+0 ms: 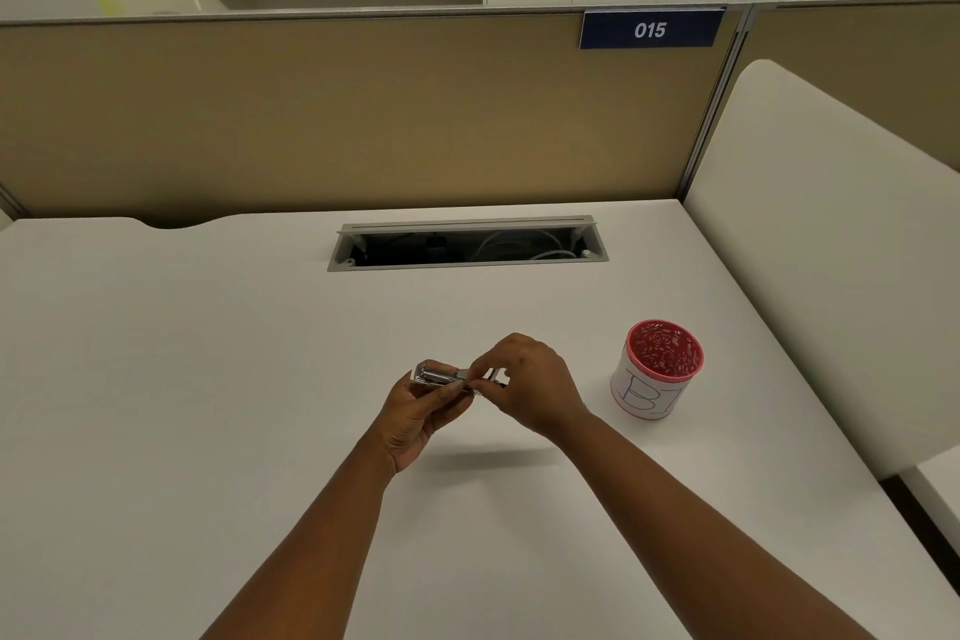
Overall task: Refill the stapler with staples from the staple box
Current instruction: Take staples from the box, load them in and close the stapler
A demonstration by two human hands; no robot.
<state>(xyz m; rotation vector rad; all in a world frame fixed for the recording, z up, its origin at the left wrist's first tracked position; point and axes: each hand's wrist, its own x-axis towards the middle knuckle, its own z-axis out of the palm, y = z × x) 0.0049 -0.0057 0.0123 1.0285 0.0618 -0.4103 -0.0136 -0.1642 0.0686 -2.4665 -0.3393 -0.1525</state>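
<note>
A small silver stapler (435, 374) is held above the white desk (208, 353), near its middle. My left hand (415, 416) grips it from below, thumb across its side. My right hand (530, 385) pinches the stapler's right end with fingertips; that end is largely hidden by the fingers. Whether a strip of staples sits between those fingers cannot be made out. No staple box shows in the view.
A white cup with a red patterned rim (655, 369) stands to the right of my hands. An open cable slot (467, 244) cuts the desk's far side. A tan partition (363, 120) closes the back, a white divider (831, 250) the right.
</note>
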